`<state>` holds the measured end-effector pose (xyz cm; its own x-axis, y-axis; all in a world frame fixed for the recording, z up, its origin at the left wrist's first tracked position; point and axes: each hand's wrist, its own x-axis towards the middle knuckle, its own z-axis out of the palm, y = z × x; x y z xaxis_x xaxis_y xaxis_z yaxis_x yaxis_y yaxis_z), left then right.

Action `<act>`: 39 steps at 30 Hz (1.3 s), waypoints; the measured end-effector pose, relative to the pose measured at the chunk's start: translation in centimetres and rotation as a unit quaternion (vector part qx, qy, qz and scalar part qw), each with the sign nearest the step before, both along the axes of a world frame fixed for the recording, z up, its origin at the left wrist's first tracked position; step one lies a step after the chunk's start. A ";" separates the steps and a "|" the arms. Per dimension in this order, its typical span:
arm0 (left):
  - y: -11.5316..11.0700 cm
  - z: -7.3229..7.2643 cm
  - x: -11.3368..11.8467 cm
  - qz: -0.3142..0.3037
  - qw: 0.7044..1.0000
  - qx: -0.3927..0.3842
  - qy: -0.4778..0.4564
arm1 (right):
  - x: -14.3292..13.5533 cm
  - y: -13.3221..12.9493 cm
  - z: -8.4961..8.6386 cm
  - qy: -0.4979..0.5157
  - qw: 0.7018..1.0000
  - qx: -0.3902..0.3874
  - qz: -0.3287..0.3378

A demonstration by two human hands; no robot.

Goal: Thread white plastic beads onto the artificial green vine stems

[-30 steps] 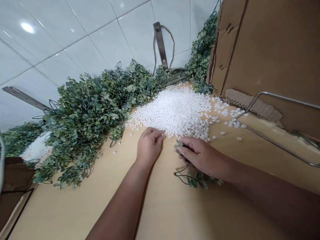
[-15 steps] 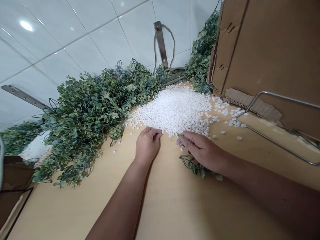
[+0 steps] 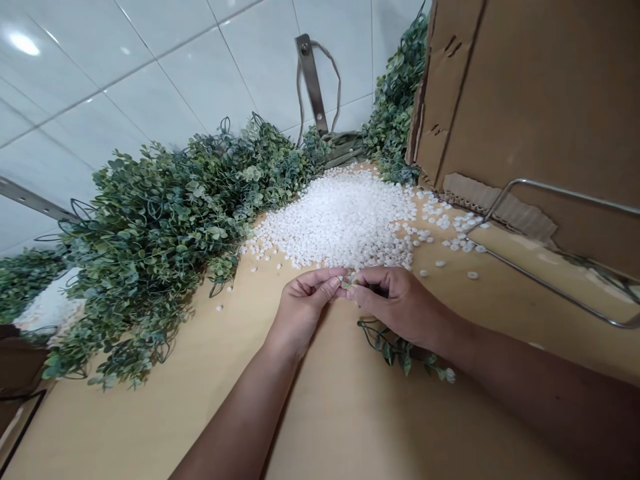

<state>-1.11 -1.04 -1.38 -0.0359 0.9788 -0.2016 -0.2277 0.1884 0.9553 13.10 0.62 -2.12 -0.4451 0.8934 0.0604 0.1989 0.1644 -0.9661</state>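
Note:
My left hand [image 3: 304, 303] is closed in a pinch at the near edge of a heap of small round white pieces [image 3: 345, 217]. One tiny white piece seems to be between its fingertips, mostly hidden. My right hand [image 3: 400, 300] grips an artificial leafy sprig [image 3: 393, 348]; its pale green tip shows at the fingertips, and the rest hangs below the palm with a white piece at one end. The fingertips of both hands meet at the sprig's tip.
Bunched artificial greenery [image 3: 165, 220] lies to the left, with more greenery [image 3: 397, 100] at the back. On the right stand a cardboard box [image 3: 530, 100] and a bent metal wire frame [image 3: 565, 190]. Metal strips [image 3: 313, 83] lean by the tiled wall [image 3: 200, 80].
My left hand has moved from the heap's edge to the right and now meets my right hand at the sprig's tip. The view has shifted slightly.

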 end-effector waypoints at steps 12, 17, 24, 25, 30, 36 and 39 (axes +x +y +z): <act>0.1 -0.1 -0.3 -0.022 0.999 0.007 -0.049 | 0.0 0.2 0.2 0.030 0.999 -0.022 0.009; 0.1 -0.2 -0.4 -0.009 0.999 -0.002 -0.049 | 0.1 0.4 0.0 0.048 0.997 -0.046 0.026; 0.0 -0.2 -0.2 -0.010 0.999 0.004 -0.037 | 0.4 0.5 0.1 0.041 0.995 -0.070 0.049; 0.0 -0.2 -0.2 -0.008 0.999 0.003 -0.038 | 0.4 0.5 0.2 0.041 0.995 -0.073 0.048; 0.0 -0.2 -0.2 -0.008 0.999 0.003 -0.045 | 0.4 0.6 0.4 0.050 0.993 -0.100 0.042; 0.1 -0.3 -0.1 -0.011 0.999 0.001 -0.049 | 0.4 0.7 0.8 0.044 0.991 -0.119 0.046; 0.1 -0.3 -0.1 -0.014 0.999 0.001 -0.052 | 0.4 0.7 0.9 0.054 0.990 -0.123 0.045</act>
